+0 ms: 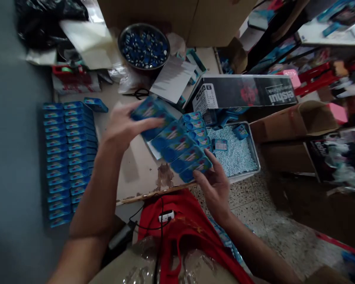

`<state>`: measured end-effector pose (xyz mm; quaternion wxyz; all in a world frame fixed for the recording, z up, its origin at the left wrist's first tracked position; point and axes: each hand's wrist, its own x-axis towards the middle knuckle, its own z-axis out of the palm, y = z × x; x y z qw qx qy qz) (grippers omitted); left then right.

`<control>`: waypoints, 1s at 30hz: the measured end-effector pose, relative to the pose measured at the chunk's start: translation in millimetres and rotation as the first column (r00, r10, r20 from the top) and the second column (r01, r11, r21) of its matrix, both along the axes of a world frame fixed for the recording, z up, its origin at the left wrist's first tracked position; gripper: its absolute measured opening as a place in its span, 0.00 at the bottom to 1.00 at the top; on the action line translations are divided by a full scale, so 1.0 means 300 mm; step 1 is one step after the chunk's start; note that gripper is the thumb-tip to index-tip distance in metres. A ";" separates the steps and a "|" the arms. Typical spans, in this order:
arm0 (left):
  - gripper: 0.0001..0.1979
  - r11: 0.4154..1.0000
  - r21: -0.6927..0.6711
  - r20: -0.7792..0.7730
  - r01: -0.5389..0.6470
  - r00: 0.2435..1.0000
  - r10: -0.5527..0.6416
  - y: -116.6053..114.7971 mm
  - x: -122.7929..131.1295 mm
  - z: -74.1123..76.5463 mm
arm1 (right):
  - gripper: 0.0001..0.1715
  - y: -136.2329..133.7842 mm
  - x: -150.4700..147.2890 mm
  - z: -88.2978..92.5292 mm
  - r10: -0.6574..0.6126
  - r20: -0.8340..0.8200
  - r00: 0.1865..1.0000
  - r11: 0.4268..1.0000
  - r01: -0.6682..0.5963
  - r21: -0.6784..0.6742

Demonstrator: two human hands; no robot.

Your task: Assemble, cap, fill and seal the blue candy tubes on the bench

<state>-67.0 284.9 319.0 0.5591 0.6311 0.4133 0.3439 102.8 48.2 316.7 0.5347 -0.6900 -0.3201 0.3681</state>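
A row of blue flat boxes point(177, 142) is squeezed end to end between my two hands, tilted above the table. My left hand point(126, 126) grips the upper left end, its thumb lying over the top box. At the lower right end, my right hand point(211, 179) holds the last box with thumb and fingers. Motion blurs the boxes and my left hand. Under and behind the held row, more blue boxes point(197, 128) stand beside a metal tray point(256, 157) of small pale blue pellets point(235, 156), with a couple of loose boxes on the pellets.
Stacked columns of blue boxes point(57, 165) stand at the left, with one box point(96, 104) apart. A bowl point(120, 55) of dark blue pieces, scissors point(139, 94) and grey card point(168, 81) lie behind. A black carton point(242, 92) overhangs the tray. Another person's arm point(292, 17) shows top right.
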 end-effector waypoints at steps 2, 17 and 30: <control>0.14 0.994 -0.048 0.057 0.096 0.994 -0.094 0.119 0.228 0.028 | 0.37 -0.025 0.044 0.018 -0.135 -0.004 0.991 0.990 0.135 -0.037; 0.26 0.946 -0.192 -0.179 -0.261 0.957 0.228 0.097 0.197 -0.475 | 0.16 -0.256 0.228 -0.111 -0.027 0.391 0.920 0.971 0.117 -0.210; 0.24 0.827 -0.270 -0.814 -0.493 0.576 0.078 -0.527 -0.107 -0.882 | 0.24 0.075 -0.098 -0.632 0.600 -0.032 0.799 0.740 -0.570 -0.358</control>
